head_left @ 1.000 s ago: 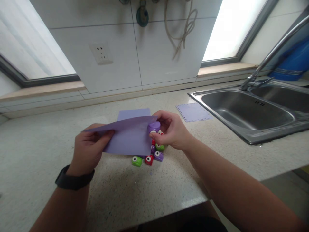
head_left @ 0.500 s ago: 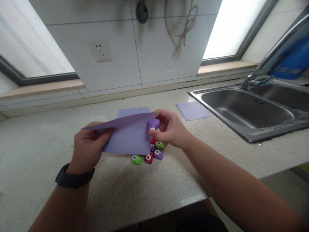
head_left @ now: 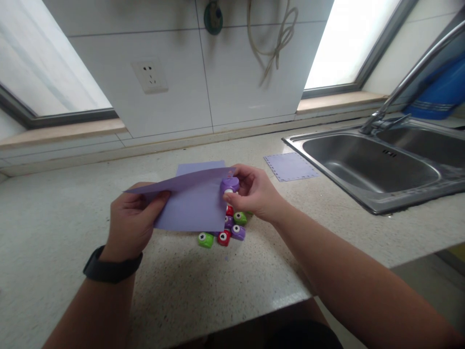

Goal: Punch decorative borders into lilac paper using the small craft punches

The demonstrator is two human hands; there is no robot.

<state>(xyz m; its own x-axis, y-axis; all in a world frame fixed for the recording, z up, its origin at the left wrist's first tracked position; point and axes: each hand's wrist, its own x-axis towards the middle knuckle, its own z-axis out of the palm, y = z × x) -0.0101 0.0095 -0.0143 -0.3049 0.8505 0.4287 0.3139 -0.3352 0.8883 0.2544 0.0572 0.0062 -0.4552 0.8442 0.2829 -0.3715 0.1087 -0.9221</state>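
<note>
White tiled wall (head_left: pixel 174 63) fills the top of the frame, above a speckled bench (head_left: pixel 65 223); a steel sink (head_left: pixel 378 207) sits at right. At centre, a lilac paper sheet (head_left: pixel 192 208) is pinched at its left side by the left hand (head_left: pixel 131 223), thumb in front. The right hand's (head_left: pixel 256 194) fingers grasp a purple craft punch (head_left: pixel 230 183) against the sheet's right edge, beside small holes, thumb at its white button. A notched lilac sheet (head_left: pixel 290 166) lies right of centre. Small craft punches (head_left: pixel 224 237) cluster below the hands. Hardly anything has just changed, so the punching looks held at one spot; whether the button moved, I cannot tell. Against the earliest frame, the view has tipped slightly, lifting sheet and punch.
</note>
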